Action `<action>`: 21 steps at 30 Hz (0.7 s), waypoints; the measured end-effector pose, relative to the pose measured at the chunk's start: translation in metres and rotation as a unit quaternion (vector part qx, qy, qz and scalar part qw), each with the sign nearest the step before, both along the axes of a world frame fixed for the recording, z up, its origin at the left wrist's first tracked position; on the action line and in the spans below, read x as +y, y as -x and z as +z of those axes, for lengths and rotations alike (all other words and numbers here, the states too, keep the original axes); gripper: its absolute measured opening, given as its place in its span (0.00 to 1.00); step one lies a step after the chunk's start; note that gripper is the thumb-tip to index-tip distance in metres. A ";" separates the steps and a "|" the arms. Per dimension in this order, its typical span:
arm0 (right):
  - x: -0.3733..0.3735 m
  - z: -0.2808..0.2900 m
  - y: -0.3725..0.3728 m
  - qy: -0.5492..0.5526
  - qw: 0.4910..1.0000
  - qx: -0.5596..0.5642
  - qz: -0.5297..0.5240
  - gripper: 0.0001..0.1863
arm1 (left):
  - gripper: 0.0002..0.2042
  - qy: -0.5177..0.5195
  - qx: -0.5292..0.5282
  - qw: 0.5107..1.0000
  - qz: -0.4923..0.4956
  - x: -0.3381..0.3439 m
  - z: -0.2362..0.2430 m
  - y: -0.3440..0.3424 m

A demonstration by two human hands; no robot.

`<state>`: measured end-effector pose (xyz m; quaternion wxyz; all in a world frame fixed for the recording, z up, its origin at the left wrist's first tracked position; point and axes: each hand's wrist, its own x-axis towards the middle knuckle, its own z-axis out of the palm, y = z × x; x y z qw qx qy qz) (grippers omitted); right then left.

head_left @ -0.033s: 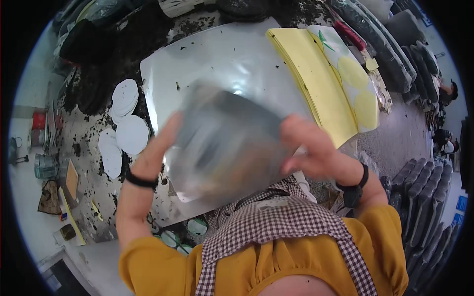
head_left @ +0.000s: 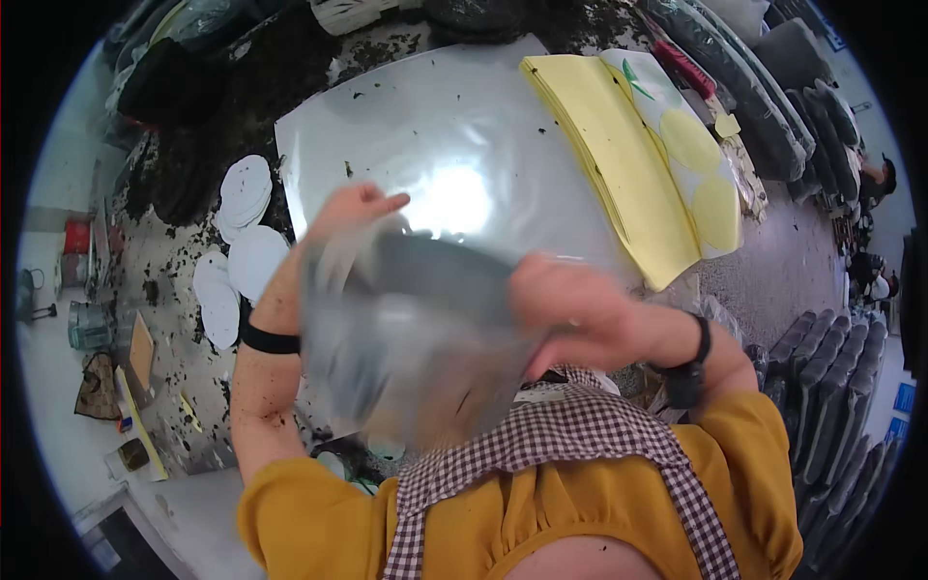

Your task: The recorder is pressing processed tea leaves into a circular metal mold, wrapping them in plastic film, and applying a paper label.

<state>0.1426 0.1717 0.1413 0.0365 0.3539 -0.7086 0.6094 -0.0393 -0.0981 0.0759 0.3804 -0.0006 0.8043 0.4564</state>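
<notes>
Between my hands hangs a clear plastic bag (head_left: 406, 329) with something dark grey in it, all smeared by motion. It is tilted over the apron, and the contents are too blurred to make out. My right hand (head_left: 575, 304) grips the bag's right edge, thumb underneath. At its far left corner is my left hand (head_left: 353, 213), fingers curled above the edge and partly hidden by the plastic. Beneath both hands a large glossy clear sheet (head_left: 503, 135) covers the table.
Stacked yellow sheets (head_left: 619, 164) lie right of the glossy sheet, with a red-handled brush (head_left: 684, 70) beyond. White oval discs (head_left: 245, 193) lie to the left among dark scraps (head_left: 280, 72). Bagged dark grey pieces (head_left: 831, 377) stand at the right. Other people are at the far right.
The bag has come nearer to my body and to the left. My left hand has moved up and right along its edge; the right hand has shifted left with the bag.
</notes>
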 end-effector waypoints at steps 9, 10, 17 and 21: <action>0.001 -0.134 0.046 -0.339 0.904 0.172 -0.195 0.34 | 0.11 -0.009 0.714 0.656 -0.243 -0.046 0.015 -0.129; -0.010 -0.135 0.021 -0.429 0.890 0.082 -0.127 0.38 | 0.11 0.018 0.709 0.657 -0.256 -0.057 0.002 -0.139; 0.098 -0.080 -0.044 -0.213 0.972 -0.093 -0.012 0.25 | 0.11 0.025 0.587 0.743 -0.321 -0.085 -0.042 -0.161; 0.145 -0.072 -0.007 -0.456 0.874 -0.087 -0.146 0.21 | 0.10 -0.031 0.458 0.876 -0.147 -0.138 -0.059 -0.125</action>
